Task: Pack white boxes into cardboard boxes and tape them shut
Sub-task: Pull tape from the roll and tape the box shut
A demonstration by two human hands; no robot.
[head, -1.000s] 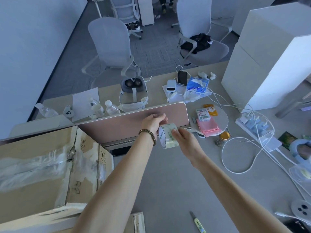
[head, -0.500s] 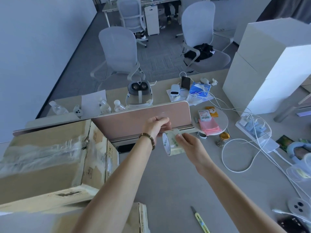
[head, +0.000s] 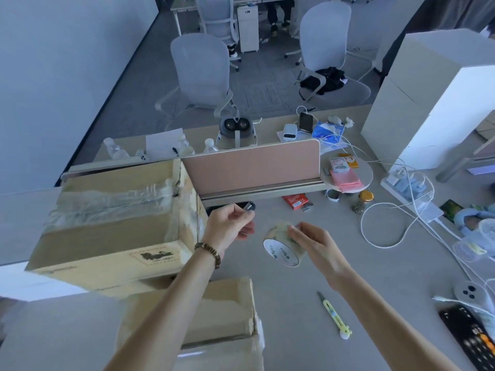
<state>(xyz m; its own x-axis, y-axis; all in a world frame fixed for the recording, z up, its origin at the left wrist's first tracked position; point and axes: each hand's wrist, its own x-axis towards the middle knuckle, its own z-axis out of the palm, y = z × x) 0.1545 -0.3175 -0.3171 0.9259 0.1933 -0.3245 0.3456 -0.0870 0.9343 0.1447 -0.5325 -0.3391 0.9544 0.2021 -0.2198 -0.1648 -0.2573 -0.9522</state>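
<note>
The tape roll [head: 284,249] is a light, stiff ring of clear packing tape on a card core, tilted above the grey tabletop [head: 375,290] just right of centre, its open side facing the camera. It should weigh next to nothing, but the film is slick on its outer face and sticky once peeled, so it will likely cling to itself or to fingers if the free end goes slack. The sound places to hold it are the core, through the hole, or across the width of the ring; the loose end is best pinched at its very tip and kept taut.

The right hand [head: 313,242] grips the roll from above, fingers curled over its top edge and thumb side against the ring. The left hand [head: 230,226] is a little apart from the roll, to its left, with fingertips drawn together in a pinch. It probably holds the clear tape end pulled from the roll, though the film itself is too faint to make out, so I cannot tell for sure.

A taped cardboard box [head: 115,223] stands at the left, just beside the left wrist, its top seam already covered with wrinkled clear tape. A second carton [head: 214,311] lies under the left forearm, nearer the camera. A yellow cutter [head: 336,315] lies on the tabletop below the right hand, within easy reach for cutting the strip.
</note>
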